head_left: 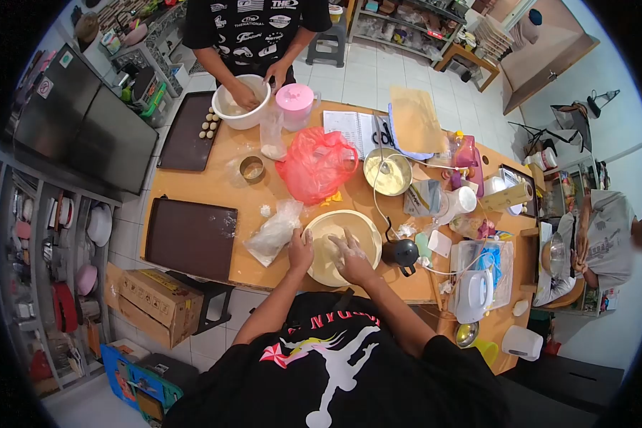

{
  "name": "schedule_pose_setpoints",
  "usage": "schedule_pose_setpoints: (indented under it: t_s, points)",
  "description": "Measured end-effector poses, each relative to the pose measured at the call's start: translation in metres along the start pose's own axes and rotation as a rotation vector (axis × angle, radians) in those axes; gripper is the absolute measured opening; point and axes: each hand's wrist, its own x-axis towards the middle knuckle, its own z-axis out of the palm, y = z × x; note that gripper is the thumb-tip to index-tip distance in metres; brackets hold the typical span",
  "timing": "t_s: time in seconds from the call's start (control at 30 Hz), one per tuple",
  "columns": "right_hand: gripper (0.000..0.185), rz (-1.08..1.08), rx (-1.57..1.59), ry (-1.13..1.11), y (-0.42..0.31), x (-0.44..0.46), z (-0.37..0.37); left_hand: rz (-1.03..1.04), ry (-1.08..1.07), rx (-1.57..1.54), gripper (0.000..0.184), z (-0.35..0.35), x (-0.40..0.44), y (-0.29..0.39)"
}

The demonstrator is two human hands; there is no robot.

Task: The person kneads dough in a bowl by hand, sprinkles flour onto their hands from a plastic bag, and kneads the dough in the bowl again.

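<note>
A cream-coloured mixing bowl (369,222) stands on the table right in front of me, with pale floury contents inside. My left hand (301,251) is at the bowl's left side, its fingers closed against the rim. Over the inside of the bowl, my right hand (352,261) has its fingers spread, with white flour or dough coating them. Whether the fingertips touch the contents is hard to make out. A plastic bag of white powder (275,231) lies just left of my left hand. The black kettle (401,254) is close by on the right.
Dark baking trays (192,239) lie on the left; a far one holds dough balls (208,125). Beyond the red plastic bag (312,167), a co-worker's hands (246,96) work in a white bowl (227,107). A metal bowl (388,187) and a cable crowd the right. Another person sits far right.
</note>
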Motion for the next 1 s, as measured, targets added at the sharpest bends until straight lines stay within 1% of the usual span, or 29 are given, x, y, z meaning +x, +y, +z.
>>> schedule_pose_setpoints:
  t_s: [0.03,0.13,0.23,0.33,0.43,0.53,0.63,0.67,0.73,0.77,0.83,0.87,1.0]
  points:
    - [0.053,0.015,0.088,0.019,-0.014,-0.002,-0.015,0.003,-0.003,0.002,0.036,0.001,0.0,0.0]
    - [0.049,0.033,0.126,0.097,-0.03,-0.001,-0.037,0.042,-0.056,0.073,0.039,0.002,0.004,-0.006]
    - [0.038,0.149,0.018,0.062,0.004,-0.002,-0.013,0.13,0.054,0.088,0.041,0.01,0.002,-0.016]
    - [0.033,0.175,-0.366,-0.119,0.011,0.001,-0.006,0.072,-0.028,0.085,0.044,0.008,0.004,-0.015]
    - [0.032,0.212,-0.337,0.036,0.013,0.013,0.008,0.092,0.037,0.097,0.045,0.011,0.002,-0.017]
    - [0.031,-0.004,-0.214,0.349,-0.002,0.019,0.039,0.091,-0.001,0.112,0.044,0.01,0.003,-0.016]
    - [0.03,0.053,-0.366,0.29,-0.005,0.024,0.058,0.163,0.084,0.112,0.042,0.011,0.002,-0.017]
    - [0.032,0.1,-0.427,0.219,-0.005,0.026,0.062,0.128,0.037,0.122,0.042,0.011,0.003,-0.017]
    - [0.033,0.155,-0.441,0.187,-0.008,0.033,0.061,0.049,-0.053,0.141,0.042,-0.003,0.0,0.008]
    - [0.034,0.185,-0.447,0.167,-0.01,0.035,0.063,0.099,-0.002,0.156,0.041,0.0,-0.001,0.003]
    - [0.036,0.243,-0.447,0.176,-0.005,0.039,0.074,0.195,0.102,0.183,0.039,0.008,-0.001,-0.005]
    - [0.036,0.268,-0.448,0.182,-0.002,0.044,0.078,0.196,0.095,0.166,0.037,0.011,0.002,-0.008]
    - [0.039,0.228,-0.482,0.251,-0.003,0.046,0.077,0.195,0.084,0.117,0.032,0.003,-0.003,0.001]
